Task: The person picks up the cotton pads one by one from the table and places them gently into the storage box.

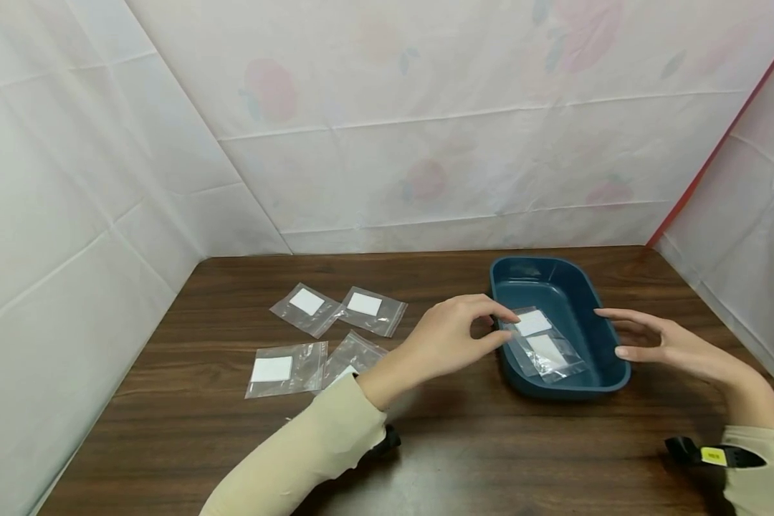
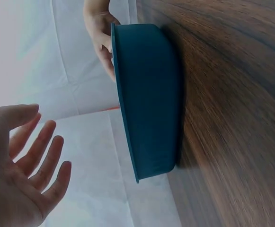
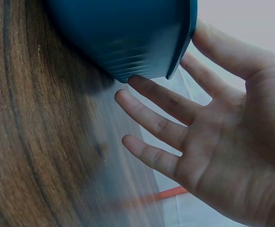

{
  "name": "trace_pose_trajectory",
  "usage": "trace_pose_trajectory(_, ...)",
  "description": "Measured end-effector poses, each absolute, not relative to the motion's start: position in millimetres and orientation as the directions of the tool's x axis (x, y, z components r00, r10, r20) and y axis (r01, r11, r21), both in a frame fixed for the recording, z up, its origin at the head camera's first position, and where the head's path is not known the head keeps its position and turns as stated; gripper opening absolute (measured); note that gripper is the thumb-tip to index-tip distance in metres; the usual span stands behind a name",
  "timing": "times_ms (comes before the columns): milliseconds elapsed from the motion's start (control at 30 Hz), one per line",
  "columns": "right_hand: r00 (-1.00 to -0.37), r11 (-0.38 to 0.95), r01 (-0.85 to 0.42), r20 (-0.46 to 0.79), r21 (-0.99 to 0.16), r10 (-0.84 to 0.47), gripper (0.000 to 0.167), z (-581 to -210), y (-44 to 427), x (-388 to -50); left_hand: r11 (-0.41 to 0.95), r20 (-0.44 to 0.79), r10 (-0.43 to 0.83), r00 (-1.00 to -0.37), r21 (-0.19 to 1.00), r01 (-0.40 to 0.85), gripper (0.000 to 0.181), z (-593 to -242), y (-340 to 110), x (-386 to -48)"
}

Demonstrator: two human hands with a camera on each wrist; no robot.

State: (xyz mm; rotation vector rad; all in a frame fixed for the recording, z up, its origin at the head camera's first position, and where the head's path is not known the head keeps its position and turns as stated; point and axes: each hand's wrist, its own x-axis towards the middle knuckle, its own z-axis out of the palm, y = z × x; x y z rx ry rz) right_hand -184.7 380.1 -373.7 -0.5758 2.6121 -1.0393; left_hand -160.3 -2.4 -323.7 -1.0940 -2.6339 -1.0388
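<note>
A blue plastic tray [image 1: 557,390] stands at the right of the table, with clear zip bags [image 1: 548,351] bearing white labels lying inside it. My left hand [image 1: 448,330] hovers over the tray's left rim, thumb and fingers spread apart. In the left wrist view this left hand [image 2: 21,163] holds nothing and is clear of the tray wall [image 2: 149,99]. At the opposite side, my right hand [image 1: 674,351] has its thumb and forefinger at the tray's right rim. The right wrist view shows the right hand [image 3: 217,127] with its fingers extended beside the tray's outer wall [image 3: 142,42].
Several more labelled zip bags lie left of centre on the brown wooden table [image 1: 187,430]: one bag [image 1: 306,308] and another [image 1: 374,312] behind, a bag [image 1: 287,369] in front, and one bag [image 1: 355,351] partly hidden by my left forearm. White cloth [image 1: 387,172] hangs around the table.
</note>
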Motion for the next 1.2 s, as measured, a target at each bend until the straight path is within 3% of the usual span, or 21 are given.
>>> trace_pose_trajectory(233,-0.885,0.66,-0.255,-0.104,-0.707,-0.453,0.06,-375.1,381.5,-184.8,0.533,0.284,0.621,-0.73,0.53,0.659,0.023,-324.4,-15.9,-158.7)
trace_pose_trajectory(533,-0.887,0.672,-0.25,-0.113,-0.697,-0.448,0.061,-372.7,377.6,-184.2,0.584,0.228,0.595,-0.771,0.537,0.609,0.021,-328.8,-42.2,-157.0)
trace_pose_trajectory(1200,-0.885,0.667,-0.258,-0.105,-0.699,-0.453,0.061,-373.7,379.8,-185.0,0.622,0.183,0.564,-0.805,0.547,0.561,0.021,-328.3,-102.5,-155.4)
